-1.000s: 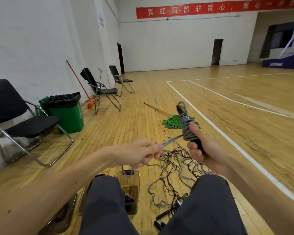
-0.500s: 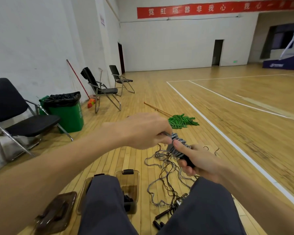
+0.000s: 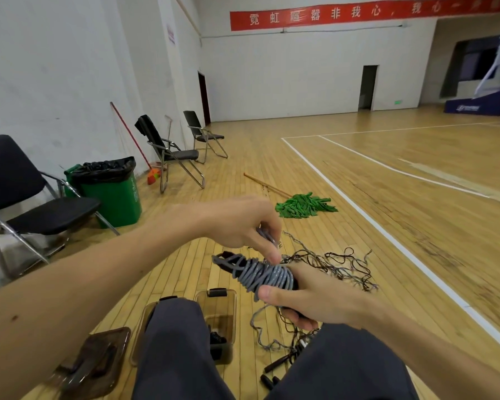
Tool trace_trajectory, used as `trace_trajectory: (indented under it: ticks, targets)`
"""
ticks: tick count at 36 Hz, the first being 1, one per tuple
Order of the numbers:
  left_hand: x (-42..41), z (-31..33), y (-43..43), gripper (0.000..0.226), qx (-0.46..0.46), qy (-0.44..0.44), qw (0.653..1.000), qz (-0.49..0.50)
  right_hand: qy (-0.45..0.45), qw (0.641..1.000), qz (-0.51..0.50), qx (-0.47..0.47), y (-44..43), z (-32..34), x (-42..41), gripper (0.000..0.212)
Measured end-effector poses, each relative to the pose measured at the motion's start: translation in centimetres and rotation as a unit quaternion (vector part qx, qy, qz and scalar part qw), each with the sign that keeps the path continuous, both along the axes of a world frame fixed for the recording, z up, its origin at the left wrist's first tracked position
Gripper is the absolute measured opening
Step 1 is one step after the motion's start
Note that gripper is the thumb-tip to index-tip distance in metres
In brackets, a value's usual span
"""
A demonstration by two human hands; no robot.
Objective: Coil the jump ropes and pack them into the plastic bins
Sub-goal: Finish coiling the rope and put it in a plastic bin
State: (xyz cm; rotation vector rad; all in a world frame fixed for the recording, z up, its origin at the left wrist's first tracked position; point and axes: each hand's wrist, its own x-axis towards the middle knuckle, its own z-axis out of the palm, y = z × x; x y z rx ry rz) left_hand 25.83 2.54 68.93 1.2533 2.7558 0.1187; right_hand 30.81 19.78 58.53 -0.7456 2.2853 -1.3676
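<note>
A grey jump rope [image 3: 259, 274] is wound in tight turns around its black handles. My right hand [image 3: 309, 298] grips the handles from below, bundle tipped to the left. My left hand [image 3: 243, 223] is just above it and pinches the loose grey end of the rope over the coil. A tangle of dark and grey ropes [image 3: 329, 264] lies on the floor beyond my hands, with black handles [image 3: 274, 368] near my right knee. A clear brown plastic bin [image 3: 217, 321] stands open between my knees with something dark inside.
A brown bin lid [image 3: 96, 359] lies on the floor at lower left. A green mop [image 3: 303, 204] lies ahead. A green trash can [image 3: 110, 189] and several black folding chairs [image 3: 18, 197] line the left wall. My grey-trousered legs fill the bottom.
My right hand has dropped and tipped the bundle from upright to lying leftward. My left hand moved from left of it to above it, carrying the rope end over the coil.
</note>
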Motion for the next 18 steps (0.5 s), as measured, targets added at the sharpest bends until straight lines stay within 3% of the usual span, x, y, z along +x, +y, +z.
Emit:
trace_trajectory:
  ticks: [4, 10, 14, 16, 18]
  targets:
    - [-0.1, -0.3, 0.0, 0.03, 0.019, -0.046, 0.999, 0.014, 0.016, 1.0, 0.004, 0.006, -0.1, 0.2, 0.7, 0.029]
    - [-0.2, -1.2, -1.0, 0.028, 0.062, -0.151, 0.985, 0.05, 0.012, 1.0, 0.005, -0.002, -0.4, 0.3, 1.4, 0.056]
    - [0.0, -2.0, -2.3, 0.031, 0.15, -0.283, 0.943, 0.09, -0.022, 0.998, 0.017, -0.048, -0.5, 0.2, 1.1, 0.082]
    - [0.0, -3.0, -3.0, 0.012, 0.202, -0.32, 0.92, 0.099, -0.045, 0.995, 0.023, -0.091, -0.4, 0.6, 1.0, 0.081]
    - [-0.2, -4.2, -3.7, 0.017, 0.269, -0.34, 0.894, 0.111, -0.059, 0.989, 0.024, -0.131, -0.4, 0.9, 0.7, 0.078]
